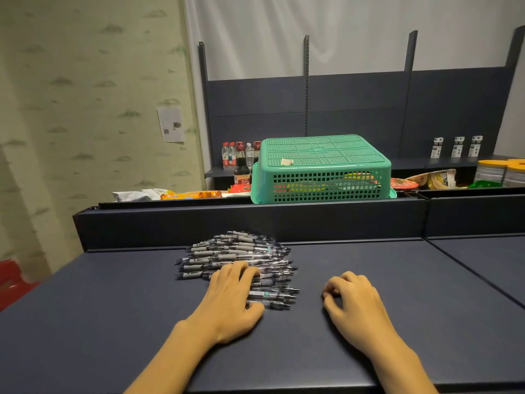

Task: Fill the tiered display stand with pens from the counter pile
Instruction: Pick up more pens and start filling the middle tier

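A pile of clear pens with grey grips [241, 251] lies on the dark blue counter [113, 308], just left of centre. My left hand [230, 297] rests palm down on the near part of the pile, fingers laid over the pens. My right hand [355, 300] rests on the bare counter to the right of the pile, its fingers loosely curled and holding nothing. No tiered display stand is in view.
A raised dark ledge [255, 220] borders the counter's far side. Behind it an upturned green plastic basket [321, 169] covers snack packets, with bottles [235, 157] to its left and small boxes [454, 146] on a shelf at right. A red object [11, 277] sits at far left.
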Demonstrator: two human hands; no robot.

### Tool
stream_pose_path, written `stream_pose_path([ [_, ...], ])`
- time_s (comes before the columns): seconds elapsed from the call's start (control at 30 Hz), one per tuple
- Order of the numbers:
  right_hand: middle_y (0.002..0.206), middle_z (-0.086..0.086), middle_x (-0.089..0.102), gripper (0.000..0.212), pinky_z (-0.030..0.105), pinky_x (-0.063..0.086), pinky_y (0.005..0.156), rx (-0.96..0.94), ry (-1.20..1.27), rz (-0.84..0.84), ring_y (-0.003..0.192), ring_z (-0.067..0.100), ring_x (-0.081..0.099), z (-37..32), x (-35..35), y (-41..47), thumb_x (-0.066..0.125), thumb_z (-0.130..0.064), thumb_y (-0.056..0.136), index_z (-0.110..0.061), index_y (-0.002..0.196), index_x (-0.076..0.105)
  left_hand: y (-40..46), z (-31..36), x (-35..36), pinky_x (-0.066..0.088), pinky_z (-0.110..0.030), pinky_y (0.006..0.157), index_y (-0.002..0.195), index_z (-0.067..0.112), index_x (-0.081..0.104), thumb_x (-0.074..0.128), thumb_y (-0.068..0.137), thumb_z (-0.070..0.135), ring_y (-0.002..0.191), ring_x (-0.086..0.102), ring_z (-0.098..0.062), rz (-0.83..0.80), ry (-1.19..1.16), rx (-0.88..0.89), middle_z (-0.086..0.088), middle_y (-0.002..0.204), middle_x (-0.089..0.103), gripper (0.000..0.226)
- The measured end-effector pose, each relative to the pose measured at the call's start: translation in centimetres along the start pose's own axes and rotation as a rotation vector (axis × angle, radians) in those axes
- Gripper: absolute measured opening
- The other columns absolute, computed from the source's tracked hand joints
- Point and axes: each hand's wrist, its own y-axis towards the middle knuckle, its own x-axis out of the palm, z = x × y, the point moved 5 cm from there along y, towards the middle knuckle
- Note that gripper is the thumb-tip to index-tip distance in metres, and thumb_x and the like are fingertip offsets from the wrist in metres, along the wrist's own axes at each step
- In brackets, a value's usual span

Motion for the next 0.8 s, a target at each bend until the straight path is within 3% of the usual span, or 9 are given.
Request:
stream_pose_path([
  [0.33,0.095,-0.01,0.052,0.012,0.025,0.038,0.082,0.006,0.011,-0.001,0.096,0.015,0.046,0.15,0.08,-0.07,0.051,-0.03,0.093,-0.027,0.094,0.063,0.08,0.17,-0.14,0.023,-0.026,0.098,0.122,0.027,0.039,0.023,0.072,0.054,0.104,0.029,-0.012,0.029,0.062,-0.006,0.01,0.109,0.033,0.059],
  [0.6,0.095,-0.01,0.051,0.012,0.024,0.037,0.082,0.007,0.012,0.0,0.096,0.014,0.045,0.1,0.08,-0.08,0.05,-0.03,0.093,-0.027,0.094,0.061,-0.14,0.21,-0.16,0.031,-0.022,0.082,0.111,0.028,0.04,0.03,0.074,0.054,0.093,0.031,-0.014,0.021,0.046,-0.011,0.011,0.103,0.033,0.047],
  [0.8,0.095,-0.011,0.051,0.012,0.023,0.036,0.081,0.01,0.01,-0.002,0.095,0.014,0.045,0.06,0.12,-0.06,0.05,-0.031,0.093,-0.028,0.094,0.061,-0.12,0.41,-0.49,0.032,-0.023,0.086,0.111,0.025,0.044,0.029,0.073,0.052,0.095,0.034,-0.011,0.036,0.031,0.021,0.012,0.105,0.04,0.049],
])
